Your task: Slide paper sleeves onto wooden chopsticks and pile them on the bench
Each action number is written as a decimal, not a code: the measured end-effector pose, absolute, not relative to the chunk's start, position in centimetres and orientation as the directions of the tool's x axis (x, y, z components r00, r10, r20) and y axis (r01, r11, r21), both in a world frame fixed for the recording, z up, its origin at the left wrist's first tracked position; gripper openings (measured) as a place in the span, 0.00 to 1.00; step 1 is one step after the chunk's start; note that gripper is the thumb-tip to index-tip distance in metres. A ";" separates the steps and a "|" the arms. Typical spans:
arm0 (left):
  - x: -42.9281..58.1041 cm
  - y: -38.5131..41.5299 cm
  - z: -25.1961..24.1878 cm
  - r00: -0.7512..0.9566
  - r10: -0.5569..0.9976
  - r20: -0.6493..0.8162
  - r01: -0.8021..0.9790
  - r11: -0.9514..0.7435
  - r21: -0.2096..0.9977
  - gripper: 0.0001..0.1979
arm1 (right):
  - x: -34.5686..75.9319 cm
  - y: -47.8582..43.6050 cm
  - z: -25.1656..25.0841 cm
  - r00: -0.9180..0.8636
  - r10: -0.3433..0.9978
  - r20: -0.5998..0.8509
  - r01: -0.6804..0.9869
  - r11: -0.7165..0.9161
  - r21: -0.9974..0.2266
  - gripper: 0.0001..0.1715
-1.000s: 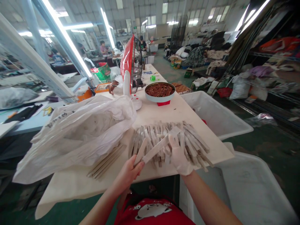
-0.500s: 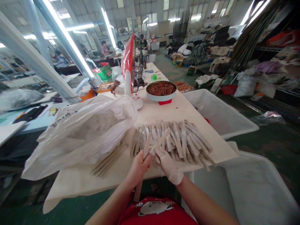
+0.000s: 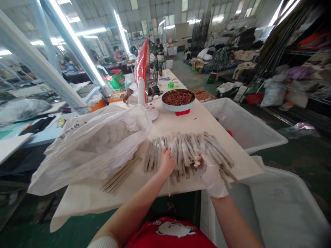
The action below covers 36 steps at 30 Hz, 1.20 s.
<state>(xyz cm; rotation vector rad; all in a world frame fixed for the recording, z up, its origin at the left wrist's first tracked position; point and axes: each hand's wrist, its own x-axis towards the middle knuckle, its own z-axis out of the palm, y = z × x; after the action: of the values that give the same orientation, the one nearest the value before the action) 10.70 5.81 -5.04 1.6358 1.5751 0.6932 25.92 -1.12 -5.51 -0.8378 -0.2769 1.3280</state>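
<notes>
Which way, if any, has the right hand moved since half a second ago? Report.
Yes, the right hand shifted rightward relative to the round tray.

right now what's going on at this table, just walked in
A person is working with both hands at a spread of pale strips on the table. The bare left hand is at the left part of the spread, and the gloved right hand is farther right; exactly what each one grips is hard to make out. A smaller bunch lies beside a white plastic bag. Farther back stand a red fan and a round tin of brown pieces.
</notes>
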 end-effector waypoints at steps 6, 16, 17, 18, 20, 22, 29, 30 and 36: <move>14.6 6.1 -5.9 0.116 0.978 -0.173 0.627 0.063 0.776 0.22 | 27.1 -2.2 -5.5 0.313 0.890 -0.332 -0.774 0.037 -0.632 0.17; 12.7 1.7 -3.4 0.370 0.875 -0.313 0.402 0.154 0.903 0.18 | 27.0 -1.9 -4.2 0.167 0.956 -0.243 -0.860 0.021 -0.510 0.14; 12.5 1.1 -2.9 0.410 0.843 -0.349 0.336 0.216 0.917 0.18 | 26.6 -1.7 -4.0 0.171 0.961 -0.219 -0.854 0.034 -0.519 0.15; 12.2 0.6 -2.3 0.438 0.817 -0.375 0.284 0.270 0.920 0.18 | 26.1 -1.5 -3.7 0.186 0.962 -0.198 -0.842 0.052 -0.536 0.15; 11.5 0.1 -1.4 0.431 0.823 -0.370 0.255 0.283 0.925 0.14 | 25.1 -1.4 -3.3 0.225 0.958 -0.175 -0.788 0.074 -0.612 0.17; 10.6 0.2 -0.7 0.373 0.883 -0.286 0.289 0.182 0.940 0.09 | 24.0 -1.7 -3.1 0.209 0.968 -0.140 -0.661 0.034 -0.749 0.19; 6.2 -0.1 0.7 0.384 0.911 -0.154 0.468 -0.048 0.883 0.15 | 22.4 -1.7 -3.3 0.085 0.980 -0.177 -0.365 -0.135 -0.921 0.19; 5.6 -0.4 0.9 0.382 0.911 -0.155 0.503 -0.065 0.862 0.17 | 22.5 -1.4 -3.3 0.109 0.974 -0.198 -0.415 -0.136 -0.899 0.21; 3.5 -2.1 2.0 0.426 0.896 -0.124 0.698 -0.239 0.675 0.17 | 23.1 -0.9 -2.7 0.085 0.978 -0.191 -0.511 -0.122 -0.851 0.23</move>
<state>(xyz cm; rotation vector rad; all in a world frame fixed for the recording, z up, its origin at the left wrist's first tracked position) 3.55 -2.05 2.05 2.0139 1.3416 0.3802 23.11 -0.93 -2.65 -0.9803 -0.6379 1.4303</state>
